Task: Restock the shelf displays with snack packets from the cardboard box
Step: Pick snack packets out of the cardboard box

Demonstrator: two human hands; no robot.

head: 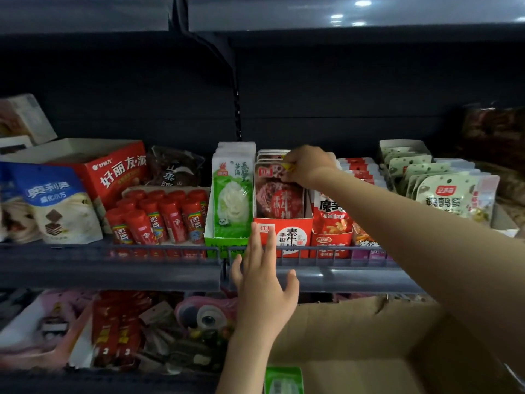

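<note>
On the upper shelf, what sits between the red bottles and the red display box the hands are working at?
In the head view, one green display box of white-and-green packets stands between the red bottles and the red display box.

Right hand (308,166) — atop red packets (279,191)

Views: we have one, worn on the head.
Facing: we look forward and slightly down at the shelf (113,268), square to its front rail.
Nearness: we stand close; both forearms reach in from the bottom and right edges.
Lens: wide, so the shelf edges bow.
Lower edge: the box (369,336) sits just below us.
Shared ground: none, with only one view.
</note>
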